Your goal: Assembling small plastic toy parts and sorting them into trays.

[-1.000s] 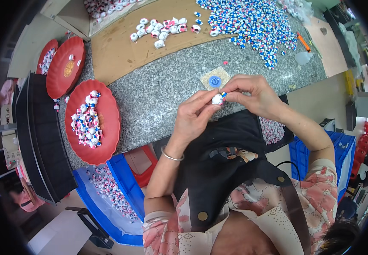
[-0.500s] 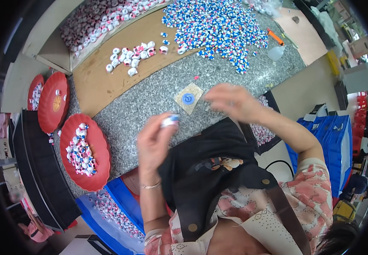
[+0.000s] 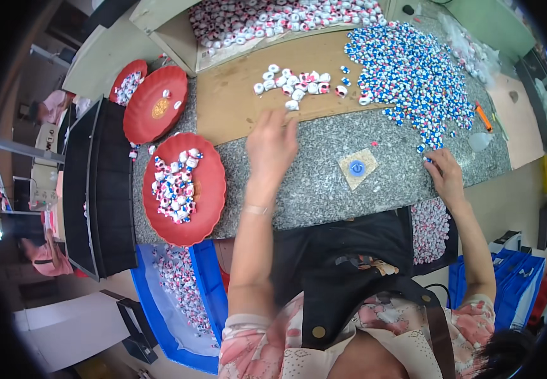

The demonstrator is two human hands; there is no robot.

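Observation:
My left hand (image 3: 271, 148) reaches over the cardboard's near edge, slightly blurred, thumb and fingers apart, with nothing visible in it. Just beyond its fingertips lies a loose group of small white rounded pieces with pink and dark marks (image 3: 295, 95). At the near tip of a big heap of small blue-and-white pieces (image 3: 412, 82), my right hand (image 3: 448, 178) pinches one small blue-and-white piece (image 3: 427, 160) between thumb and finger. Between the hands, a round blue holder (image 3: 357, 168) sits on a speckled beige square pad (image 3: 349, 182) on the granite worktop.
On the left stand a red scalloped tray (image 3: 216, 208) of assembled pieces and another red tray (image 3: 137, 129). A shelf bin (image 3: 207, 58) of white pieces is at the back. An orange cutter (image 3: 483, 117) and a translucent bulb (image 3: 479, 141) lie right. Blue crates (image 3: 209, 278) stand below.
The view has shifted. My left hand no longer shows the white-and-blue piece and has moved to the white pieces on the cardboard. My right hand has gone right to the blue-and-white heap.

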